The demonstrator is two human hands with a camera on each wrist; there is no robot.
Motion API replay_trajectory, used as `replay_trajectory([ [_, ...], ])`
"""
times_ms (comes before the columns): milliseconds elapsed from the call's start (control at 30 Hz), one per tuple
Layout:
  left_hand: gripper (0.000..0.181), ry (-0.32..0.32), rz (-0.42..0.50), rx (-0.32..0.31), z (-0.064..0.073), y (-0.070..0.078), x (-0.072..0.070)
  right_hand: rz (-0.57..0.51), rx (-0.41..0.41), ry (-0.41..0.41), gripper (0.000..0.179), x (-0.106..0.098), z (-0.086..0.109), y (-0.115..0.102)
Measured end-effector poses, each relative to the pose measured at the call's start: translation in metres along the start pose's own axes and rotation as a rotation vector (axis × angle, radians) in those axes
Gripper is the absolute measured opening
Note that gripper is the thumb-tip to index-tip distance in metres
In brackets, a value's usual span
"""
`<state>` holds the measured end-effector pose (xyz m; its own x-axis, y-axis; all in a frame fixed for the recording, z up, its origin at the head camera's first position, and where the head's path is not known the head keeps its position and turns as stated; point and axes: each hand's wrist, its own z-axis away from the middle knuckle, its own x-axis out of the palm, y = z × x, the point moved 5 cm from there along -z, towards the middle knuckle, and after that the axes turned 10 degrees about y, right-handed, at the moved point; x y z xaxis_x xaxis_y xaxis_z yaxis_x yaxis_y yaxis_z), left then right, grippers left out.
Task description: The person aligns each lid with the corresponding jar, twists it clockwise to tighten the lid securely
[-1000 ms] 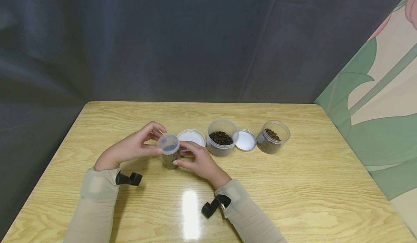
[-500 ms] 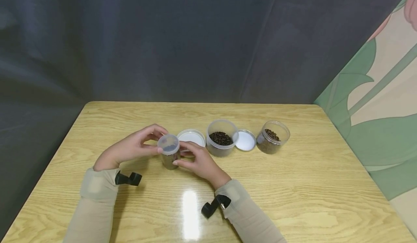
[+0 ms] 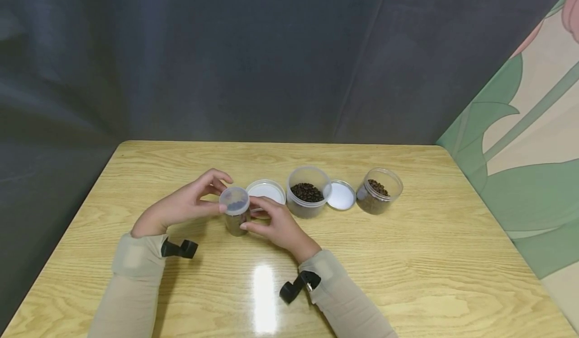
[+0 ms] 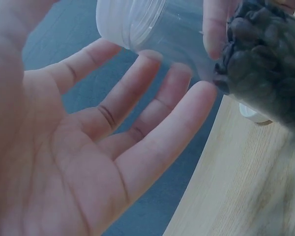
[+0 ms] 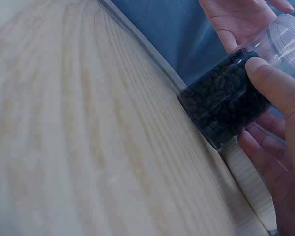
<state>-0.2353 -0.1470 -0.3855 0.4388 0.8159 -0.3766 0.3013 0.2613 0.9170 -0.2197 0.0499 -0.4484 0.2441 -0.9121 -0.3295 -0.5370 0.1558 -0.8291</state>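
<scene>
A clear jar (image 3: 236, 223) stands upright on the table, its lower part filled with dark coffee beans (image 5: 221, 93). On its mouth sits a translucent lid (image 3: 234, 200). My left hand (image 3: 185, 209) pinches this lid from the left, thumb at the near side and fingers behind. In the left wrist view the fingertips lie along the lid (image 4: 113, 22) and the upper wall of the jar. From the right, my right hand (image 3: 281, 226) grips the body of the jar, with the thumb (image 5: 275, 83) across its front. Part of the jar is hidden by the fingers.
Behind my right hand lies a round white lid (image 3: 267, 189). Right of it stands an uncovered plastic tub (image 3: 307, 209) of beans, then a second white lid (image 3: 341, 196) and an uncovered clear jar (image 3: 373, 204) with beans. A dark curtain (image 3: 280, 66) hangs behind the table.
My left fingers dipped a little half a second ago and are raised again now. The jar, its lid and my right hand keep their places.
</scene>
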Motion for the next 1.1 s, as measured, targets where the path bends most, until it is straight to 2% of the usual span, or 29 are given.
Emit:
replay_trajectory([
  [433, 0.038, -0.021, 0.037, 0.029, 0.0004, 0.0019, 0.0009, 0.004, 0.006, -0.005, 0.057, 0.0002, -0.0004, -0.0052],
  [533, 0.038, -0.028, 0.016, 0.040, -0.0001, 0.0026, 0.0010, 0.010, 0.005, -0.002, 0.058, 0.0004, 0.0003, -0.0007],
  [767, 0.042, -0.028, -0.086, 0.126, -0.0002, 0.0022, -0.0004, 0.016, -0.005, 0.000, 0.058, 0.0006, 0.0008, -0.0005],
  [867, 0.046, -0.021, -0.075, 0.097, 0.0002, 0.0006, -0.0002, 0.018, -0.006, -0.001, 0.058, 0.0008, 0.0008, -0.0001],
  [1033, 0.051, 0.000, -0.007, 0.003, 0.0005, 0.0000, 0.0005, 0.023, -0.014, 0.000, 0.058, 0.0007, 0.0006, -0.0005],
  [1100, 0.051, 0.007, 0.003, -0.009, 0.0002, 0.0006, 0.0006, 0.023, -0.015, 0.003, 0.058, 0.0007, 0.0003, -0.0001],
])
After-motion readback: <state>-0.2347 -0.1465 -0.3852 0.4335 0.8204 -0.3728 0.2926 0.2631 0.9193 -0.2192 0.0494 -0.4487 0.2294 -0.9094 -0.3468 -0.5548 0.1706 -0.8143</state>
